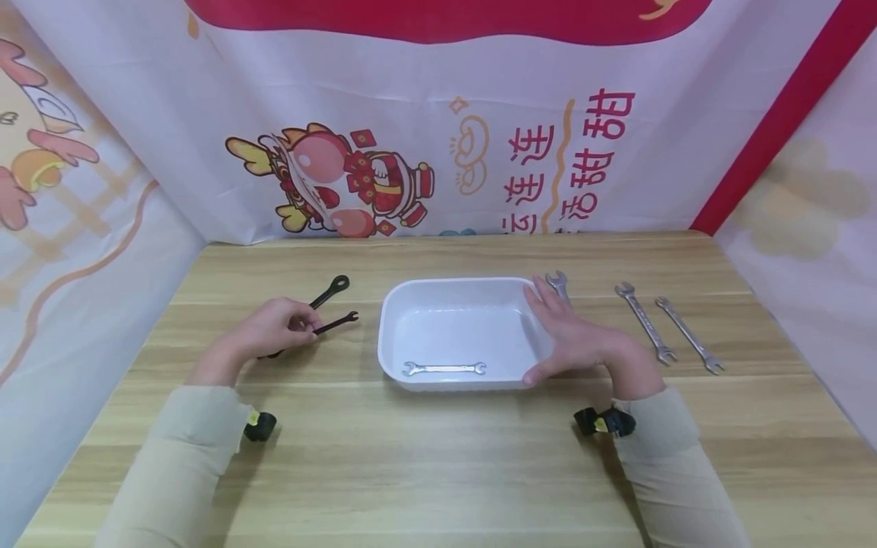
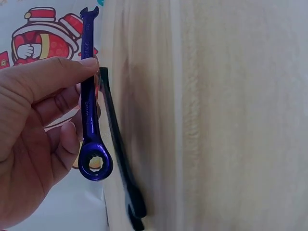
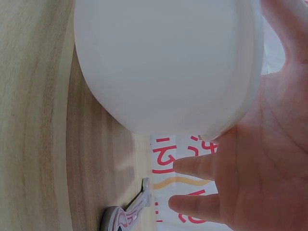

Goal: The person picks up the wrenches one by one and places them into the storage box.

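My left hand (image 1: 277,326) pinches a small dark combination wrench (image 2: 89,110) between thumb and fingers. In the left wrist view it has an open end at the top and a ring end at the bottom, with a purplish sheen. A larger black wrench (image 1: 332,289) lies on the table partly behind that hand. My right hand (image 1: 572,335) rests on the right end of a white tray (image 1: 393,327), its fingers stretched out over the rim. Inside the tray, along the near side, lies a silver double open-end wrench (image 1: 444,368).
Two silver wrenches lie right of the right hand: one nearer (image 1: 645,323), one farther right (image 1: 688,335). Another silver wrench (image 1: 558,283) shows partly behind the right hand. Printed cloth (image 1: 425,91) hangs behind the wooden table (image 1: 425,472) and along both sides.
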Motion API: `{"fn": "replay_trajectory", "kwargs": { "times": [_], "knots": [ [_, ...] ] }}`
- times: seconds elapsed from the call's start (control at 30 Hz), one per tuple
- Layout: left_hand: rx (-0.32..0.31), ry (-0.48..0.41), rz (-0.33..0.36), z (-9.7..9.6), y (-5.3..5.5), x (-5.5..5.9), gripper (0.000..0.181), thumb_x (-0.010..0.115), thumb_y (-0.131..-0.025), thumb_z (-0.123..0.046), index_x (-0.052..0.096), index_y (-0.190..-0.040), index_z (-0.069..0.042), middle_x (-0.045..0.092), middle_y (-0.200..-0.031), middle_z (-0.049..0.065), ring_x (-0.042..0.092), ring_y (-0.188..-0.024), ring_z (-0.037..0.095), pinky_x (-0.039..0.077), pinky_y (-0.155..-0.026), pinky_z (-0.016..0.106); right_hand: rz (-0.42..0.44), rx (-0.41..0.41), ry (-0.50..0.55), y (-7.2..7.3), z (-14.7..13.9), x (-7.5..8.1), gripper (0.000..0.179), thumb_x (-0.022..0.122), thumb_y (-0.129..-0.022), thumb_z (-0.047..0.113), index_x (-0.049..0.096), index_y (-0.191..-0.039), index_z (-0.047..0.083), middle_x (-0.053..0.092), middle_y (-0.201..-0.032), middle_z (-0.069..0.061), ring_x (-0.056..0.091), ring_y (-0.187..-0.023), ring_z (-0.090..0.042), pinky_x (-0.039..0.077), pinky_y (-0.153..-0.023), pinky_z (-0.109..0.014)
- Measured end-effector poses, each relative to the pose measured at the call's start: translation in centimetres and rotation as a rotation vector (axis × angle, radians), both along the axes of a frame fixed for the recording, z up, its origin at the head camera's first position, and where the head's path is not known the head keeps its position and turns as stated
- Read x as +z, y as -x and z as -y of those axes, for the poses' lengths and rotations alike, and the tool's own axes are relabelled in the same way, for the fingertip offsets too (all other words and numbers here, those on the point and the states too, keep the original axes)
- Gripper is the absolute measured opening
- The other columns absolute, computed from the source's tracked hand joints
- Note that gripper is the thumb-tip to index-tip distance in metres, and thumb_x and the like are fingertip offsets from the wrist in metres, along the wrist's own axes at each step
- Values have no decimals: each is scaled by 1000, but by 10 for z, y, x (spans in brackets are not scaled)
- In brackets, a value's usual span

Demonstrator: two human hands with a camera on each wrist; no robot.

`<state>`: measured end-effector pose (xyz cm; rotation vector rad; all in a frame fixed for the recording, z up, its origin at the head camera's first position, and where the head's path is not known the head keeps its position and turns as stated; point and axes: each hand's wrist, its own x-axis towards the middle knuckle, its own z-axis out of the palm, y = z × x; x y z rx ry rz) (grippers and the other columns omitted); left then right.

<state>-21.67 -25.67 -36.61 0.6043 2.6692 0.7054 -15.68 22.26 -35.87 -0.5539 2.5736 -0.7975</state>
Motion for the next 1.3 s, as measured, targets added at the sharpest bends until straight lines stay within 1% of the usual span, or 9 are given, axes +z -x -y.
{"fn": "replay_trajectory", "kwargs": {
  "times": [0.2,0.37,0.5,0.6,0.7,0.77,0.93,1.13,1.3],
  "knots": [
    [-16,2,-63,-2,1,12,10,71,-88,-6,73,-98,-4,69,-86,4,57,-78,16,49,-68,25,-7,-2,-5,1,-1,-1,141,87,-67,52,-10,-159,9,-28,-164,-11,-16,-152,-44,5,-120,-67],
    [-18,14,-50,-7,1,27,13,69,-88,-5,73,-100,-2,70,-89,6,59,-79,17,52,-69,28,-1,-9,-18,1,-1,-2,141,88,-66,52,-10,-159,11,-29,-164,-9,-16,-152,-43,5,-120,-66],
    [-23,18,-70,-10,3,38,12,70,-89,-5,73,-100,-2,70,-89,6,60,-79,17,52,-67,28,-1,-9,-9,1,-1,-1,141,88,-66,52,-10,-159,10,-29,-164,-10,-16,-152,-43,5,-120,-66],
    [-34,23,-93,-13,6,44,11,70,-89,-5,73,-99,-4,70,-88,5,61,-80,17,52,-68,27,-3,-8,-3,1,-1,-1,142,88,-66,52,-11,-159,10,-29,-163,-10,-16,-152,-43,5,-120,-67],
    [-48,19,-96,-18,8,49,11,70,-89,-6,73,-100,-6,70,-89,4,61,-82,18,53,-68,28,-3,-9,-4,1,-1,-1,142,88,-66,52,-11,-159,10,-29,-163,-10,-16,-152,-43,5,-120,-66],
    [-53,18,-94,-23,8,52,11,69,-90,-7,74,-100,-8,71,-90,3,62,-84,18,54,-69,28,-3,-11,-5,0,-2,-1,142,88,-65,51,-11,-159,10,-29,-163,-10,-16,-152,-43,4,-120,-66],
    [-86,13,-117,-37,2,60,10,69,-90,-8,74,-99,-10,73,-93,3,65,-88,19,57,-75,32,-7,-18,-9,0,-3,-1,143,88,-65,50,-11,-159,10,-29,-163,-10,-16,-152,-43,4,-121,-65],
    [-114,13,-138,-52,0,64,12,71,-90,-9,75,-101,-9,73,-91,3,63,-86,18,58,-77,35,-9,-18,-9,1,-2,-2,143,88,-65,51,-11,-159,11,-29,-163,-9,-17,-152,-42,4,-121,-65],
    [-99,-7,-105,-60,-3,64,13,73,-89,-10,75,-102,-12,72,-90,2,61,-84,20,57,-77,33,-7,-13,-10,1,-2,-3,143,88,-64,52,-10,-159,11,-30,-163,-7,-17,-152,-41,5,-121,-65]
  ]
}}
